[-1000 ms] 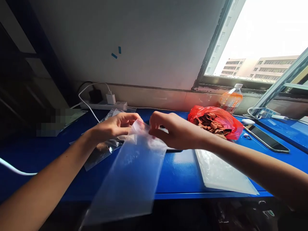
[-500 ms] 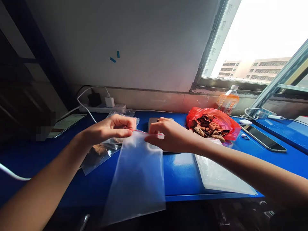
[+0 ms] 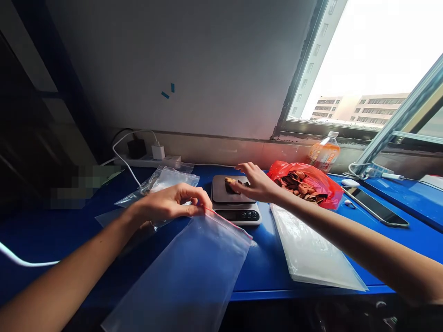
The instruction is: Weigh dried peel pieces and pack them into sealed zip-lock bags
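Observation:
My left hand [image 3: 178, 203] pinches the red-edged top corner of a clear zip-lock bag [image 3: 187, 267], which hangs over the front edge of the desk. Over a small digital kitchen scale [image 3: 235, 216], my right hand [image 3: 258, 182] is spread with its fingers apart. Brown dried pieces [image 3: 231, 183] lie on the scale's plate, beside my right thumb and partly covered by that hand. Behind my left hand are other clear bags [image 3: 169, 177], partly hidden; what they contain is hard to see.
A red plastic bag [image 3: 334, 186] full of brown dried slices stands right of the scale. Nearer lies a stack of clear bags [image 3: 318, 253]. Farther right are a phone [image 3: 380, 207] and an earbud case [image 3: 350, 183]. A drink bottle [image 3: 325, 152] stands behind. A white cable [image 3: 124, 157] runs at left.
My right hand has let go of the zip-lock bag's top edge and moved up and back over the scale. The bag now slants down to the right from my left hand.

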### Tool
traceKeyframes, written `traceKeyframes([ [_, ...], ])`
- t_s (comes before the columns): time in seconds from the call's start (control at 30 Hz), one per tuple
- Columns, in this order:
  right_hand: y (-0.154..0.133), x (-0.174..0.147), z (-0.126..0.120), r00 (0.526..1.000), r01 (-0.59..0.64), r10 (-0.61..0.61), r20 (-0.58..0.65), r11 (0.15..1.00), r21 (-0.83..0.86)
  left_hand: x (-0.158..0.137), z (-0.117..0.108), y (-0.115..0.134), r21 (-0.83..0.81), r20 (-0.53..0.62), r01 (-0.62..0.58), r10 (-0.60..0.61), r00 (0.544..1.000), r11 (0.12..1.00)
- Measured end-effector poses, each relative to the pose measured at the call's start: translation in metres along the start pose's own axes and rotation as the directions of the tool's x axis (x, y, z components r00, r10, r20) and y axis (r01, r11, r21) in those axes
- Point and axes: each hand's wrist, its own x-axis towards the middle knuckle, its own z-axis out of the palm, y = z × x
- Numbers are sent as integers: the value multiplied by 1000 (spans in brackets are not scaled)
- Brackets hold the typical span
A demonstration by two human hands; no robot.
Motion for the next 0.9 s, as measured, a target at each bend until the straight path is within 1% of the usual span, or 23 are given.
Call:
traceKeyframes([
  [0.07, 3, 5, 15, 997, -15, 24, 72, 992, -125, 0, -1, -1, 24, -25, -5, 6, 1000, 1000],
  [0.13, 4, 11, 28, 994, -22, 40, 102, 985, -169, 0, -1, -1, 28, -30, -7, 8, 1000, 1000],
  [0.27, 5, 16, 41, 999, -12, 19, 48, 988, -156, 1, 0, -1, 10, -5, -12, 12, 1000, 1000],
  [0.37, 4, 15, 42, 999, -5, 11, 35, 985, -170, 1, 1, -1, 26, 6, -5, 5, 1000, 1000],
  [0.53, 0, 12, 37, 997, 57, -44, 58, 972, -229, 1, 2, -2, 53, 6, -22, 22, 1000, 998],
  [0.67, -2, 12, 37, 998, 42, -31, 51, 975, -218, 2, 3, -5, 77, 3, -6, 6, 1000, 997],
  [0.73, -2, 13, 38, 998, 40, -33, 45, 987, -157, 2, 3, -6, 97, -1, 23, -23, 1000, 995],
  [0.8, -2, 15, 38, 1000, 14, -14, 13, 1000, -4, 3, 4, -6, 117, -14, 56, -55, 998, 992],
  [0.83, -4, 17, 37, 999, -30, 32, -15, 994, 109, 3, 4, -6, 126, -24, 71, -69, 997, 989],
  [0.87, -7, 18, 35, 993, -95, 107, -38, 964, 247, 4, 5, -7, 138, -35, 82, -77, 996, 987],
  [0.9, -11, 19, 33, 978, -168, 202, -44, 902, 397, 4, 5, -8, 151, -51, 83, -76, 996, 985],
])
